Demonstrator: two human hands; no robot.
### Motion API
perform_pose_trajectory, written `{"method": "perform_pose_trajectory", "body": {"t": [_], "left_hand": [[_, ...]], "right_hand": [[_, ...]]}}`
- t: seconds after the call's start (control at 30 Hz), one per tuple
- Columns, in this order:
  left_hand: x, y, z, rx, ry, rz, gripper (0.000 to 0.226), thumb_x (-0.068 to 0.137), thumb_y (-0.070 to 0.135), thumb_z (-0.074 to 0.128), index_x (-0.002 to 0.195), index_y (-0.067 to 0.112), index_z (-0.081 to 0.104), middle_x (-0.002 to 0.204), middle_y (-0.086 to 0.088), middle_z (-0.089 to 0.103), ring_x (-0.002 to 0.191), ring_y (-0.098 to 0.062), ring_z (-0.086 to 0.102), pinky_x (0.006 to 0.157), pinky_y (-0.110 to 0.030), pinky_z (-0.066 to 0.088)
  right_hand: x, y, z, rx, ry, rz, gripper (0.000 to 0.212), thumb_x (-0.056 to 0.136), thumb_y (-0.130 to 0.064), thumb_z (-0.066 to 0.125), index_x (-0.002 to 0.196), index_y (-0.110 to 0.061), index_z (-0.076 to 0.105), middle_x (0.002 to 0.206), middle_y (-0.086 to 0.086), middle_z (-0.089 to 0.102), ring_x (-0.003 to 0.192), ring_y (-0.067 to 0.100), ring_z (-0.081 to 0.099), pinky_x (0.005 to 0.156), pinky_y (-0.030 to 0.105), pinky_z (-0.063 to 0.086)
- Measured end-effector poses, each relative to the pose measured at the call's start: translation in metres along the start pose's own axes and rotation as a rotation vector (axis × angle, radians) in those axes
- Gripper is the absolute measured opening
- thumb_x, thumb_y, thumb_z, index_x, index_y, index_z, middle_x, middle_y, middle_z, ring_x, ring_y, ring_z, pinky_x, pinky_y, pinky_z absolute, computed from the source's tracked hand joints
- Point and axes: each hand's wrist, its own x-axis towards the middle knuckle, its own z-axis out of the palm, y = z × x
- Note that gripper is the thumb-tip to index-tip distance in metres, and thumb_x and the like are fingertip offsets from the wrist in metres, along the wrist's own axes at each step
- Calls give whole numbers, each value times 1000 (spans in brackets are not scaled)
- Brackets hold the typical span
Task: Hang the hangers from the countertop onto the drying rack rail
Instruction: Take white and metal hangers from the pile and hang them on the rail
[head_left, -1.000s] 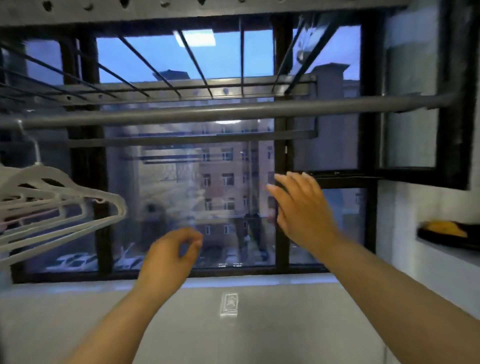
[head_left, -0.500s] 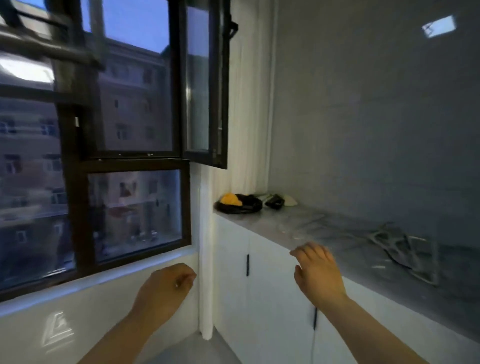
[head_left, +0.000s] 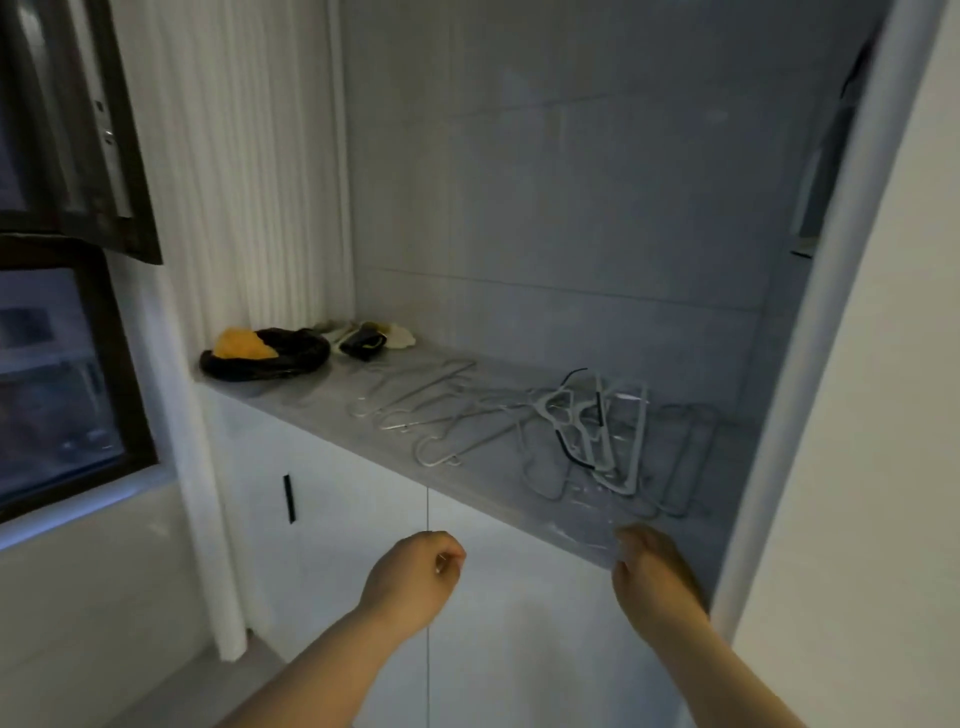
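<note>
Several pale hangers (head_left: 587, 431) lie in a loose pile on the grey countertop (head_left: 311, 400), spread from its middle to its right end. My left hand (head_left: 415, 571) hovers in front of the cabinet below the counter edge, fingers curled into a loose fist with nothing in it. My right hand (head_left: 649, 571) is at the counter's front edge, just below the nearest hangers, fingers bent downward and holding nothing. The drying rack rail is out of view.
A dark bowl-like thing with something orange (head_left: 260, 353) and a small dark and white heap (head_left: 371, 338) sit at the counter's left end. White cabinet doors (head_left: 332, 493) are below. An open window frame (head_left: 78, 130) is at the left, a white wall (head_left: 883, 415) at the right.
The view has swung right, from the window and rail to the countertop. Both hands have dropped from window height to counter-edge level, and the hanger pile is now close in front.
</note>
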Motion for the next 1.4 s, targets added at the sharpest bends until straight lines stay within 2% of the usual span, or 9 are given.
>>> {"method": "perform_pose_trajectory", "body": {"t": [0.13,0.43,0.57,0.83,0.93,1.0,1.13,1.3,1.4], "left_hand": [[32,11,24,-28,-42,-3,29,94,22,46,121,19,53,124,-1,54,91,-11,50,78,-19,42],[105,0,39,15,-82,40,28,92,24,49,118,19,58,124,4,58,113,-13,54,86,-15,37],[152,19,48,-166,-72,72,25,90,14,52,111,10,64,115,-6,65,106,-21,60,76,-13,35],[238,69,101,-587,-189,-223,56,89,24,57,133,-6,39,132,-21,52,120,-32,52,103,-38,42],[250,77,106,-609,-226,-261,45,87,19,60,122,-6,47,124,-20,54,114,-31,54,92,-33,49],[254,80,106,-585,-274,-255,12,87,12,59,77,5,55,90,-10,58,81,-27,58,59,-20,50],[261,76,111,-663,-353,-282,21,85,2,58,64,4,53,60,-7,48,50,-17,44,33,-17,40],[255,79,101,-1044,-487,-424,21,91,-7,43,74,0,52,63,-11,59,63,-19,53,83,-36,52],[253,81,91,-1119,-538,-418,26,94,-5,36,72,0,50,56,-6,63,62,-16,55,88,-36,46]], "right_hand": [[31,2,4,20,-71,121,50,97,-11,31,146,-18,22,154,2,20,141,20,19,115,28,19],[81,0,33,-33,-61,252,58,99,-34,29,149,-16,6,157,6,6,144,23,8,119,34,8],[94,3,41,-25,-87,294,60,98,-42,26,149,-17,6,158,5,4,144,23,8,119,34,7],[99,3,54,-85,54,299,82,76,-58,5,145,-20,28,155,4,21,141,23,24,114,39,20],[101,6,54,-43,-48,305,94,62,-59,-11,148,-27,10,158,-3,2,144,15,6,117,34,7],[102,3,51,-47,-60,353,105,50,-56,-14,148,-27,13,157,-3,5,144,15,8,117,35,9],[103,-1,47,-93,-29,395,74,64,-54,22,113,-19,67,123,6,63,107,23,64,87,40,52],[101,-1,48,-121,-8,415,69,67,-53,28,113,-18,67,122,8,64,104,26,65,86,41,51],[102,-1,49,-123,-76,351,90,63,-55,6,136,-20,46,146,8,40,131,27,43,107,43,34]]}}
